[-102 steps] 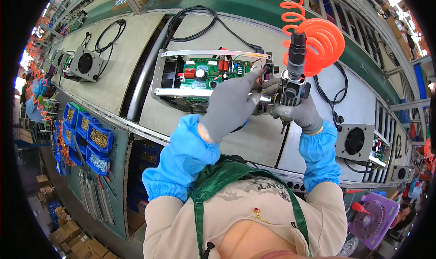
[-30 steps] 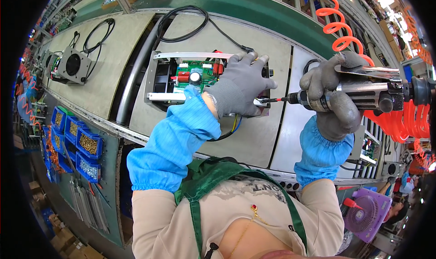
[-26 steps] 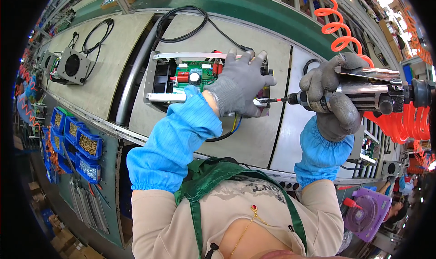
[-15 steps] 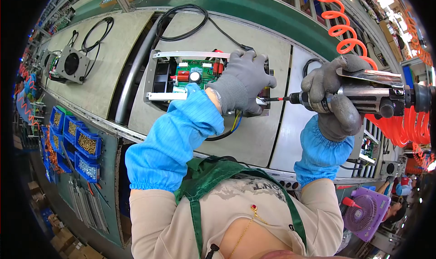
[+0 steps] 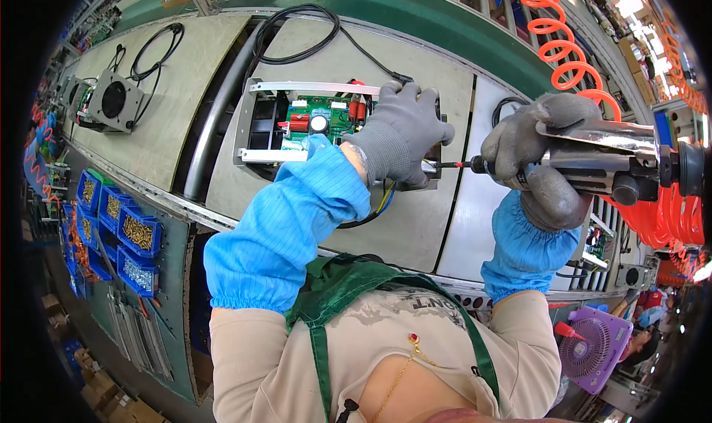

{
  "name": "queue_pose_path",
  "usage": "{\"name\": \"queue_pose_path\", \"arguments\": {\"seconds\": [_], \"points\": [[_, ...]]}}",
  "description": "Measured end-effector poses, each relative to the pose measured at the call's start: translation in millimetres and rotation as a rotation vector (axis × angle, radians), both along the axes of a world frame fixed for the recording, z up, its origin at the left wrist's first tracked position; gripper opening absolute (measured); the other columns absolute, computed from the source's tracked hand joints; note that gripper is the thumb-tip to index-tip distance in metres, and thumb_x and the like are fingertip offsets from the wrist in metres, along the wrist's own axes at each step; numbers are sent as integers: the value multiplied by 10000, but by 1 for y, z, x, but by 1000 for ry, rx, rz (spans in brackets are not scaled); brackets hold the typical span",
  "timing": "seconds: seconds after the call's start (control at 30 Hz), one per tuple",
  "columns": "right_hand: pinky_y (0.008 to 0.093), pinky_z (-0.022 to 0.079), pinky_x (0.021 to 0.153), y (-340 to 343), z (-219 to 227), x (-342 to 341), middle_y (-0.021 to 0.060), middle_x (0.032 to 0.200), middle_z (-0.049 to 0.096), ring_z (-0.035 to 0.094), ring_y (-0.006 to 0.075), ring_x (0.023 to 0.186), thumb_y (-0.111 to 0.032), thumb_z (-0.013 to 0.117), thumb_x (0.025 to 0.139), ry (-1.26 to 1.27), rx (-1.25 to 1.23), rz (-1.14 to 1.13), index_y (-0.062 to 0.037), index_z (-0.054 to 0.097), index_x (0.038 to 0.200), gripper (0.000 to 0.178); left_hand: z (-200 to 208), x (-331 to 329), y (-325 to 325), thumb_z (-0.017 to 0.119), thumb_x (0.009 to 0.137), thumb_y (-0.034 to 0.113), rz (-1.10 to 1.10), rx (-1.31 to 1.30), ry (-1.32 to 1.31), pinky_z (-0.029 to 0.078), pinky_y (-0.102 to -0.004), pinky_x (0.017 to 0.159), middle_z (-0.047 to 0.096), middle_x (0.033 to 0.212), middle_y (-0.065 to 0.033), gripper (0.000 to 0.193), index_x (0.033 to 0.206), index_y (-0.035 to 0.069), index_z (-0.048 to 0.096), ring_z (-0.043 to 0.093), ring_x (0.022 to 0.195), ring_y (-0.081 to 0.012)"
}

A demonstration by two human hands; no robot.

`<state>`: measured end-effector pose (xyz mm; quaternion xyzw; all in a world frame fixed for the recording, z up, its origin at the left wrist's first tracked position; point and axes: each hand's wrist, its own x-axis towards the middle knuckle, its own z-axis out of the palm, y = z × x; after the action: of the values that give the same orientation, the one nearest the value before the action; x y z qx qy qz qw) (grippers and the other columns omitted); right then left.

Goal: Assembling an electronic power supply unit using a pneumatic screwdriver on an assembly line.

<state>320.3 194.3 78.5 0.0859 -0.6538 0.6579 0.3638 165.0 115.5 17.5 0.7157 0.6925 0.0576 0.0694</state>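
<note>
On the bench in front of me lies an open metal-framed unit (image 5: 274, 157) with a green circuit board (image 5: 337, 110), red parts and a dark fan at its left end. My left hand (image 5: 404, 130), in a grey glove, is closed over the unit's right end and hides that part of it. In my right hand (image 5: 545, 152), also gloved, is a silver and black air screwdriver (image 5: 604, 160), held level. Its thin bit (image 5: 452, 164) points left and meets the unit's right end beside my left hand; the screw point itself is too small to make out.
A black cable (image 5: 308, 58) loops behind the unit. Orange coiled air hose (image 5: 567, 48) hangs at the right. Another fan unit (image 5: 115, 100) rests farther left. Blue bins (image 5: 141, 230) of screws stand at lower left, and a purple fan (image 5: 593, 345) is at lower right.
My right hand and the screwdriver have tilted slightly, with the bit staying at the unit's right end. My left hand keeps its place on the unit.
</note>
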Motion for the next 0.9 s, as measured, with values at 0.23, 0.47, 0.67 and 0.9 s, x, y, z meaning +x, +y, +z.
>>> {"name": "queue_pose_path", "arguments": {"seconds": [0.23, 0.47, 0.67, 0.9], "points": [[361, 505, 544, -3, 22, -28, 64, 637, 498, 524, 173, 502, -120, 718, 684, -197, 90, 170, 44, 495, 1067, 472, 14, -1, -2, 821, 558, 459, 6, -142, -34, 348, -513, 940, 511, 1120, -148, 584, 1067, 226, 655, 491, 1106, -349], [291, 493, 593, -1, 21, -31, 95, 783, 600, 596, 166, 673, 45, 716, 648, -205, 98, 238, 8, 543, 1131, 515, 9, -2, -6, 823, 558, 437, 13, -63, -29, 355, -513, 923, 522, 1104, -142, 573, 1064, 223, 658, 495, 1098, -348], [357, 522, 642, -11, 20, -24, 85, 744, 581, 586, 172, 651, 45, 662, 637, -232, -4, 191, -1, 489, 1156, 548, 3, -5, -6, 825, 553, 453, -1, -5, -9, 356, -515, 921, 526, 1101, -143, 576, 1055, 220, 663, 500, 1093, -342], [387, 536, 642, -13, 10, -25, 70, 699, 558, 597, 188, 631, 85, 622, 614, -155, 4, 18, 21, 473, 1177, 586, -4, -12, -6, 797, 581, 499, -55, 63, -43, 350, -493, 947, 524, 1130, -137, 577, 1086, 256, 661, 491, 1118, -337]]}}
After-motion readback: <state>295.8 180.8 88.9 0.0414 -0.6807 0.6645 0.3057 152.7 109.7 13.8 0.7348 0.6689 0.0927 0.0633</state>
